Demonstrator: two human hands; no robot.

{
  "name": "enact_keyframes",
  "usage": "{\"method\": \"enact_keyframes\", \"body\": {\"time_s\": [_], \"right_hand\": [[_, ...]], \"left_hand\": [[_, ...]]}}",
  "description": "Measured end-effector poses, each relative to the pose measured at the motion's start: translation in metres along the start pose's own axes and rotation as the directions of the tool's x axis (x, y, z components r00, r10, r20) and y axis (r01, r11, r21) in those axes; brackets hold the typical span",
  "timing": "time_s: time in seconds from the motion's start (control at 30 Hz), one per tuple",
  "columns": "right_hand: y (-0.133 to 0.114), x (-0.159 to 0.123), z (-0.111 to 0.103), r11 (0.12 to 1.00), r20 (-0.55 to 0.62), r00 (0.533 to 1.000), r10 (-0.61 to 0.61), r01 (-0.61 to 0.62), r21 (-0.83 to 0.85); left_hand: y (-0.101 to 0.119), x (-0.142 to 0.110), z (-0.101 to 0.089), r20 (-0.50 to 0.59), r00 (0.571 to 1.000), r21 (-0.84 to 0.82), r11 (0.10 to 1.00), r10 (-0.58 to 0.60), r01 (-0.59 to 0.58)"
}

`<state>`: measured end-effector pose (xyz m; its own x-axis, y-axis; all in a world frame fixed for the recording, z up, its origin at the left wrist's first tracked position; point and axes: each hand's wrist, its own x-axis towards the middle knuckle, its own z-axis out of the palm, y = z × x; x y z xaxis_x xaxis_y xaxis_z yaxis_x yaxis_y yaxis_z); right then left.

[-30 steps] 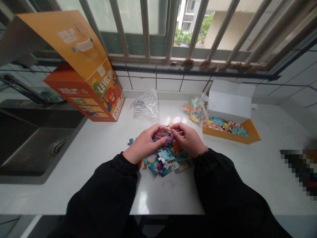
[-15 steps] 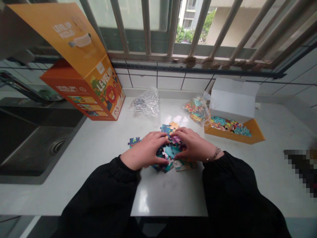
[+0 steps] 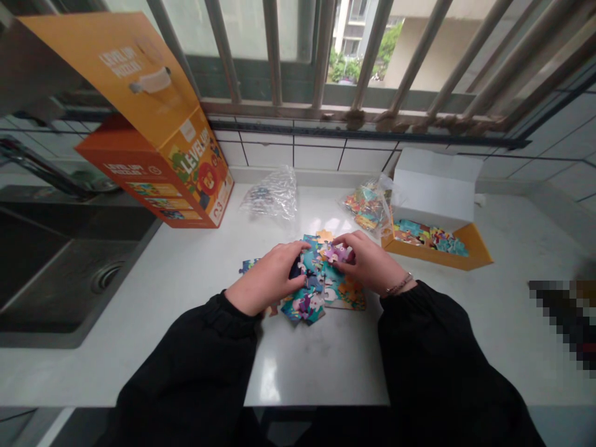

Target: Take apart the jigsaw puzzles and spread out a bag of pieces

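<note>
Here the left hand (image 3: pixel 274 277) covers part of the puzzle pieces (image 3: pixel 302 304), and what its palm side touches can't be told. The right hand (image 3: pixel 367 264) hides the lower fingers and part of the purple piece (image 3: pixel 336 252). Small print on the orange box (image 3: pixel 153 180) is too blurred to read, and its raised flap runs softly toward the upper left. Glare and creases blur what the clear bag (image 3: pixel 274 195) holds. At the table's (image 3: pixel 442 347) right edge, a dark object (image 3: pixel 559 316) is pixelated past naming; the sink (image 3: pixel 60 273) is cut off at left.
</note>
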<state>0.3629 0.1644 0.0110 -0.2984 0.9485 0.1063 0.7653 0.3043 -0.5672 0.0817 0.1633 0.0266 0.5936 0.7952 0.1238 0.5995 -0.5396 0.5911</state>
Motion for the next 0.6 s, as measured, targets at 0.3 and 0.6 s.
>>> {"method": "enact_keyframes", "body": {"time_s": [0.3,0.6], "right_hand": [[-0.001,-0.008,-0.023,0.987,-0.029,0.997,0.065,-0.068,-0.143],[0.002,-0.012,-0.028,0.984,0.29,0.948,0.132,-0.089,-0.155]], "left_hand": [[0.004,0.003,-0.005,-0.117,0.993,0.136,0.991,0.002,0.014],[0.0,0.003,0.001,-0.049,0.999,0.155,0.988,-0.008,0.015]]}}
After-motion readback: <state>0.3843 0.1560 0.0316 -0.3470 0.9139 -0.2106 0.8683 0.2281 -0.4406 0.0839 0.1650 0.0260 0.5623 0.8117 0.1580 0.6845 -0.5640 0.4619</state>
